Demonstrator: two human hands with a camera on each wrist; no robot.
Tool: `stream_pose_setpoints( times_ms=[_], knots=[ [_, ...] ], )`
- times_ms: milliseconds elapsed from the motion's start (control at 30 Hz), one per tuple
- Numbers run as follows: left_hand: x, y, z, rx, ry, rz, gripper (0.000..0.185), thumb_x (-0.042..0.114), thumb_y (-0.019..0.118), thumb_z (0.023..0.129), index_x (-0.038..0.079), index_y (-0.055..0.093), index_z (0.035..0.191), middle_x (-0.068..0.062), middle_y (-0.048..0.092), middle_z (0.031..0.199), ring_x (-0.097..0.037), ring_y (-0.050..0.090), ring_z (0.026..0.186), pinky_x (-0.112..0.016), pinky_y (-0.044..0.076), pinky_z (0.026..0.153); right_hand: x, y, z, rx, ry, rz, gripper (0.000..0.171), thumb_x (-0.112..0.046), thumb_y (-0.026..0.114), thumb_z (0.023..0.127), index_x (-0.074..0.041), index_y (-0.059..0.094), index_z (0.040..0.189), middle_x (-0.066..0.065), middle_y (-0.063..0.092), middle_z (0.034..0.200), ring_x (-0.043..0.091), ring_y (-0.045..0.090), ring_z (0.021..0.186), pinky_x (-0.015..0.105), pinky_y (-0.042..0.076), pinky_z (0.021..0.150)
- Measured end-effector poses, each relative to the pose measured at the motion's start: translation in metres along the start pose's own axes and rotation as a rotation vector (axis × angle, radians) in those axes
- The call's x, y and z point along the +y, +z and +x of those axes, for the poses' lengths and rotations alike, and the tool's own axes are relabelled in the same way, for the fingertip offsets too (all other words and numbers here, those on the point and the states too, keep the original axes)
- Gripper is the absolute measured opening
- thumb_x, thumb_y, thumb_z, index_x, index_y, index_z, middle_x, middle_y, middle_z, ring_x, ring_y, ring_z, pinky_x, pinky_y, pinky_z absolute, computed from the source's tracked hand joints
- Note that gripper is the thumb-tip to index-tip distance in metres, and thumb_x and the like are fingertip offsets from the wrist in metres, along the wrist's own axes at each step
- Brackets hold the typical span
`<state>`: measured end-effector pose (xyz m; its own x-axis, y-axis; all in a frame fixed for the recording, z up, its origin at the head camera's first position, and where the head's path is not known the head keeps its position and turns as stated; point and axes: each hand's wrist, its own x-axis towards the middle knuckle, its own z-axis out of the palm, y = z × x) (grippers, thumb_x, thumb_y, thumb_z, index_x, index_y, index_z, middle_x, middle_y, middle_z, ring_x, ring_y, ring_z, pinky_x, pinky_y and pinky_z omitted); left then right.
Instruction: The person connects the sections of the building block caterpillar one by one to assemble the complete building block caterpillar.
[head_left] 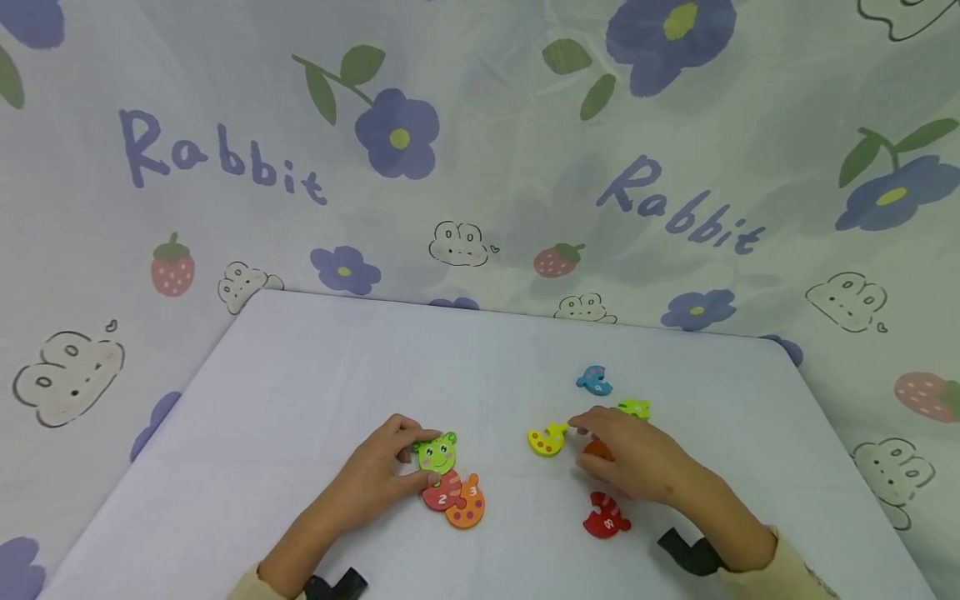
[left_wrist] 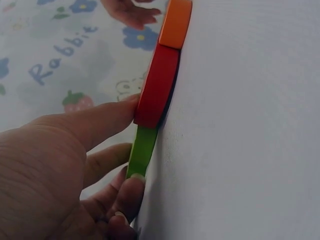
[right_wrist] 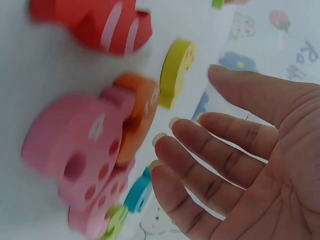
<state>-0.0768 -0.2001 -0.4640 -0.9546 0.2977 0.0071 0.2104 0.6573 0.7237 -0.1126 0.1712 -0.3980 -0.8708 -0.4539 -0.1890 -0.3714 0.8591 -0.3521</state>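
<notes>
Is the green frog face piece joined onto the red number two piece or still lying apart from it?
Joined. The green face piece sits flush against the red piece, and the left hand pinches it.

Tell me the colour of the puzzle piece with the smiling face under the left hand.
Green face piece, pink cheeks; left hand grips it. Clearest in the head view.

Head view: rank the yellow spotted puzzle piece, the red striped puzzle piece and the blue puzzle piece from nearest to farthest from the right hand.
1. Yellow spotted puzzle piece, just left of the right hand's fingertips.
2. Red striped puzzle piece, on the near side, below the wrist.
3. Blue puzzle piece, farther back on the white table.
</notes>
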Motion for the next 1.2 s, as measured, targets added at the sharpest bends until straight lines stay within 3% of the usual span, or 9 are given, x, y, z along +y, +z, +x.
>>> stream_pose_setpoints(
  times_ms=[400,567,800,1200],
  knots=[
    [0.001,-0.001,-0.001,0.000,0.016,0.003,0.051,0.031,0.087,0.088,0.019,0.070,0.135,0.008,0.054,0.116,-0.010,0.051,0.090,-0.025,0.044,0.076,0.021,-0.004,-0.005,0.009,0.001,-0.021,0.049,-0.018,0.087,0.088,-0.010,0.069,0.132,-0.001,0.069,0.115,0.019,0.063,0.107,0.039,0.059,0.087],
    [0.002,-0.001,0.000,-0.003,0.009,0.004,0.051,0.030,0.087,0.088,0.019,0.070,0.135,0.008,0.054,0.116,-0.011,0.051,0.091,-0.025,0.045,0.076,0.026,0.001,-0.009,-0.006,-0.017,-0.049,0.048,-0.018,0.088,0.086,-0.013,0.071,0.130,0.002,0.065,0.126,0.024,0.058,0.118,0.042,0.057,0.092],
    [0.001,-0.001,0.000,-0.003,0.012,-0.001,0.051,0.031,0.087,0.088,0.020,0.070,0.135,0.008,0.053,0.115,-0.011,0.051,0.091,-0.025,0.045,0.075,0.029,0.004,-0.013,0.003,-0.025,-0.087,0.044,-0.020,0.088,0.086,-0.013,0.072,0.126,0.004,0.064,0.130,0.027,0.056,0.122,0.045,0.055,0.096],
    [0.000,0.000,0.000,0.000,0.008,-0.005,0.050,0.029,0.088,0.088,0.020,0.070,0.134,0.008,0.054,0.115,-0.010,0.051,0.090,-0.025,0.045,0.075,0.034,0.004,-0.017,-0.014,0.043,-0.081,0.045,-0.030,0.089,0.084,-0.014,0.073,0.123,0.005,0.064,0.128,0.028,0.055,0.124,0.045,0.057,0.093]
  ],
)
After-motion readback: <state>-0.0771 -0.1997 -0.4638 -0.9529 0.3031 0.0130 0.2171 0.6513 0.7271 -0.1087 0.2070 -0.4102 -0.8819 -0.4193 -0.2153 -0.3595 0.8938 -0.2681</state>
